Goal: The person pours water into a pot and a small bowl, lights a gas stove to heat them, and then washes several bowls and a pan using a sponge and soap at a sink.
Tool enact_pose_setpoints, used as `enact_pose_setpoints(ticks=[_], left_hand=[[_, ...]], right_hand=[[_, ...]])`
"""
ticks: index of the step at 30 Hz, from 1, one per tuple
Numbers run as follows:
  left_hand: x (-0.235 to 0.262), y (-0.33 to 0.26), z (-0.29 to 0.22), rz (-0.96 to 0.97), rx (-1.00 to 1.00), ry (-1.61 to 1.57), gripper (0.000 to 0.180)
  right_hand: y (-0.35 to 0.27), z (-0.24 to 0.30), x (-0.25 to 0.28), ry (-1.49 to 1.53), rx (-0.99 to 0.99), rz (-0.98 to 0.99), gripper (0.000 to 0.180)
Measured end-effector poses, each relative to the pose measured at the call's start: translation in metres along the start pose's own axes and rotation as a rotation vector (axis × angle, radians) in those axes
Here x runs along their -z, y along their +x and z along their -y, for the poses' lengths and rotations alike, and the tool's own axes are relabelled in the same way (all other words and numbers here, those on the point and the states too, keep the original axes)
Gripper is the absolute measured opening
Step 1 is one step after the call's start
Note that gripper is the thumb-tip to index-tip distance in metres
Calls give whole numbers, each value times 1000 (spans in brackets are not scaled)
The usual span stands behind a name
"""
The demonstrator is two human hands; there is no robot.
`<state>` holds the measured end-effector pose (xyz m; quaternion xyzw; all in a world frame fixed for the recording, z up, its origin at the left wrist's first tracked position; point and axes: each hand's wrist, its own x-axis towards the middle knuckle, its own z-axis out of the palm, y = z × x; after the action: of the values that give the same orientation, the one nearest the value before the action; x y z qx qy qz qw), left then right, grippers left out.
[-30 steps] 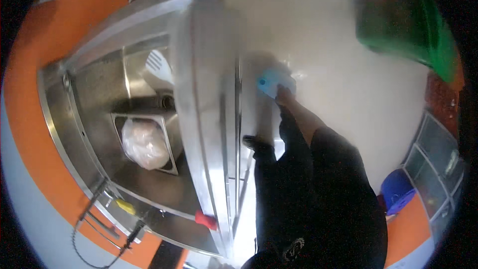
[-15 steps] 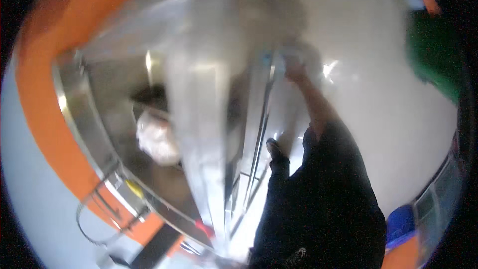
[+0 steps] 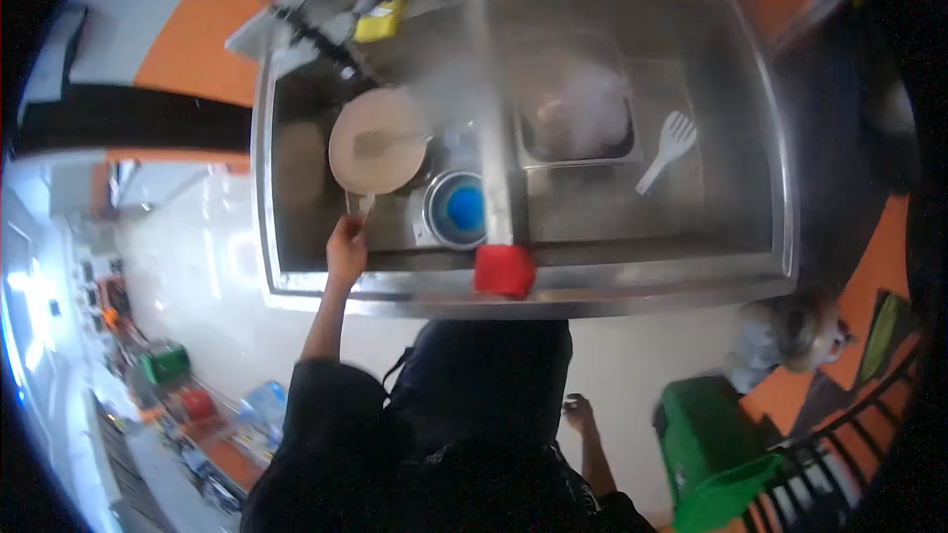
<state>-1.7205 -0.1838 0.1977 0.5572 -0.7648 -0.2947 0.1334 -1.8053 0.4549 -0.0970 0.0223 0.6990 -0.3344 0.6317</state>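
Observation:
My left hand reaches into the left basin of a metal sink, closed around a handle at the near side of a round beige pan. A darker square shape shows on the pan's face; I cannot tell what it is. Right of the pan stands a round metal pot with something blue inside. Down beside my body hangs my right hand, fingers loosely bent and apart, holding nothing I can see.
Across the divider, a metal tray holds a whitish mass, beside a white slotted spatula. A red piece caps the divider's near end. A yellow object sits by the tap hose. Behind me on the right stands a green bin.
My view has swung round from blurred metal and floor to face the sink squarely. Now my left hand grips the pan's handle; earlier only one blurred arm showed.

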Motion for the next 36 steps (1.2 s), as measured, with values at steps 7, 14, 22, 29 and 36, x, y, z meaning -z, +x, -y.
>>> enact_pose_setpoints(ticks=[7, 14, 22, 29, 36], left_hand=[[-110, 92, 118, 529, -45, 51, 33], [-181, 96, 119, 528, 101, 272, 41], [-205, 111, 176, 553, 486, 102, 44], [-221, 103, 149, 817, 372, 216, 70], [-244, 106, 199, 916, 112, 115, 72]], right_hand=[[-103, 167, -42, 513, -119, -261, 36], [-153, 280, -108, -4, 176, -418, 30], [-173, 269, -131, -14, 141, -423, 29], [-170, 408, -156, -641, 309, -509, 25], [-138, 531, -186, -820, 288, -330, 28]])
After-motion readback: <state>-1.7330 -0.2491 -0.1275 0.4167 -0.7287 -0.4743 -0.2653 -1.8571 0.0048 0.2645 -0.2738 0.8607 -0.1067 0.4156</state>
